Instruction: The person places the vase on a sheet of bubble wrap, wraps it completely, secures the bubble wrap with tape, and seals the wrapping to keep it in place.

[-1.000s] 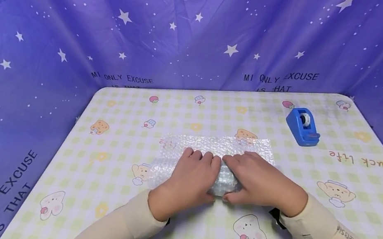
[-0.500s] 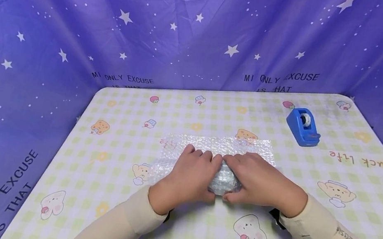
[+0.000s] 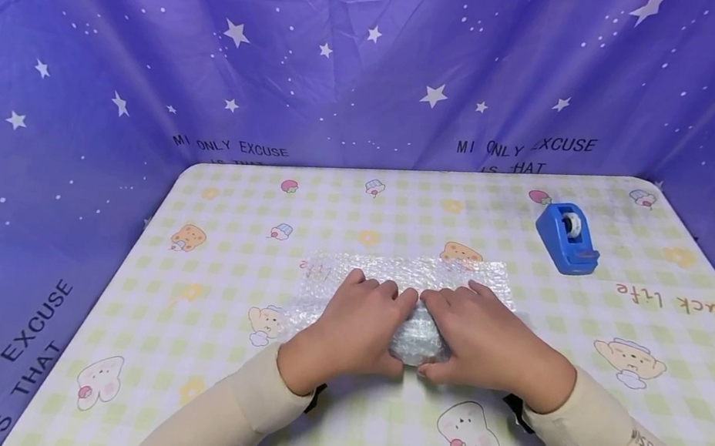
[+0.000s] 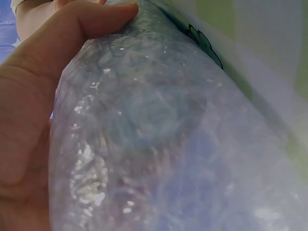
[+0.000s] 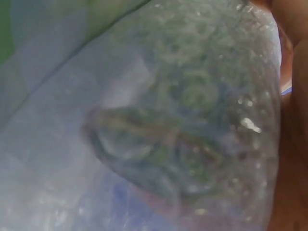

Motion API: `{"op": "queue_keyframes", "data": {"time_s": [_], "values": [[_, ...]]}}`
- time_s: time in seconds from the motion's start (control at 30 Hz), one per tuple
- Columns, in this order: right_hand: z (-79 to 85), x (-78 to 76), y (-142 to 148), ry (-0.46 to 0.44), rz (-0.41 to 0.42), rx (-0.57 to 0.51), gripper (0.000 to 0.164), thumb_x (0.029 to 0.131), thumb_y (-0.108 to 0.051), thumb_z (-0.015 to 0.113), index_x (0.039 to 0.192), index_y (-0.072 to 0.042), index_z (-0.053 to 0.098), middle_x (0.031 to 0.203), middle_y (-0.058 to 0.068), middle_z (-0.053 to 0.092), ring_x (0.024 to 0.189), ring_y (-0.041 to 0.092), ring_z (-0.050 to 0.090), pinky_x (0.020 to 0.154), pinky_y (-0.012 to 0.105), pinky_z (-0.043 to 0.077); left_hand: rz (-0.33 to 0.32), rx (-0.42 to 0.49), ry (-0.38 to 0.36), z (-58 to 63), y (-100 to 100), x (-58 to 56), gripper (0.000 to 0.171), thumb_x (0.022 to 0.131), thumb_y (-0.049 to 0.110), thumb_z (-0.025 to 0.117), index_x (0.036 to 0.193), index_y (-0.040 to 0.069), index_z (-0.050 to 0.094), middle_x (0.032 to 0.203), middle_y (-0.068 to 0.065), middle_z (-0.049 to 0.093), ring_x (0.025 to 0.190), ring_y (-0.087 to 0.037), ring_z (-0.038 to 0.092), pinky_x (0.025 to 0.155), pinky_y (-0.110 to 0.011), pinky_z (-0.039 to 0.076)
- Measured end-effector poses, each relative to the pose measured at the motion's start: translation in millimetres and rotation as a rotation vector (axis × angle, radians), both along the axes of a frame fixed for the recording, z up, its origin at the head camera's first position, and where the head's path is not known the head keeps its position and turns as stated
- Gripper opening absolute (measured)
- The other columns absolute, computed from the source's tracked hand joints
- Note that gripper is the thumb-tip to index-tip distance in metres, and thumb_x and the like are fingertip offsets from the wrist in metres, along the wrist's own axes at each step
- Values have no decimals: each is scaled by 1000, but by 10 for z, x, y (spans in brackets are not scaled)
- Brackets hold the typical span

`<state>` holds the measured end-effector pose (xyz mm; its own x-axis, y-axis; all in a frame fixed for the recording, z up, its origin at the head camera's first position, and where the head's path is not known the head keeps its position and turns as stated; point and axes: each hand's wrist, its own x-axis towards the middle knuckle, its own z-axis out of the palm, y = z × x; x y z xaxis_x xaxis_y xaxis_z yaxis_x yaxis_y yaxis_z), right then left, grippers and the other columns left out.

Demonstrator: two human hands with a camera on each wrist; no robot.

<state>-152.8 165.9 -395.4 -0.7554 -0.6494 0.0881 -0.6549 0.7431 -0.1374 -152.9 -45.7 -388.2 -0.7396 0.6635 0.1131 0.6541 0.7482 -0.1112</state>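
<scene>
Left hand (image 3: 358,324): curled over the left part of the bubble-wrap bundle (image 3: 418,336); we'd press evenly here.
Loose wrap (image 3: 392,269): just beyond our fingers; we'd want it flat.
Bundle: on the desk (image 3: 380,437), between and under our hands; we'd turn it tight and straight.
Right hand (image 3: 489,341): clamped on its right part, ideally matching the left.
Tape dispenser (image 3: 568,239): beyond the right hand, apart.
Hard to see: ends, under our palms; contents, blurred.
</scene>
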Motion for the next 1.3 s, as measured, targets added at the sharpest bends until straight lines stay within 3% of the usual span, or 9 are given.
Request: {"op": "queue_keyframes", "data": {"time_s": [0.27,0.6,0.83,1.3], "values": [[6,28,11,37,-18,14,92,64,-62,87,132,-6,58,113,8,72,106,30,68,107,67,40,-5,7,-28,5,-3,-21,69,60,60,82,112,20,61,92,5,66,81,-14,65,73,-37,42],[36,67,51,88,-10,48,101,64,-62,87,138,0,56,120,13,70,112,34,66,109,68,38,-16,9,-67,14,-7,-53,66,62,60,82,112,19,63,90,6,66,80,-13,65,71,-36,40],[99,84,76,127,14,58,98,58,-56,90,133,-2,59,120,11,70,112,34,65,107,65,41,-19,18,-113,3,-28,-101,64,63,60,81,110,20,63,90,7,66,82,-12,65,71,-36,41],[89,83,-53,192,4,66,85,61,-53,90,122,-3,61,110,11,71,106,33,68,113,66,36,-22,29,-184,51,-55,-188,60,62,58,84,103,21,61,89,8,67,80,-10,64,71,-37,45]]}}
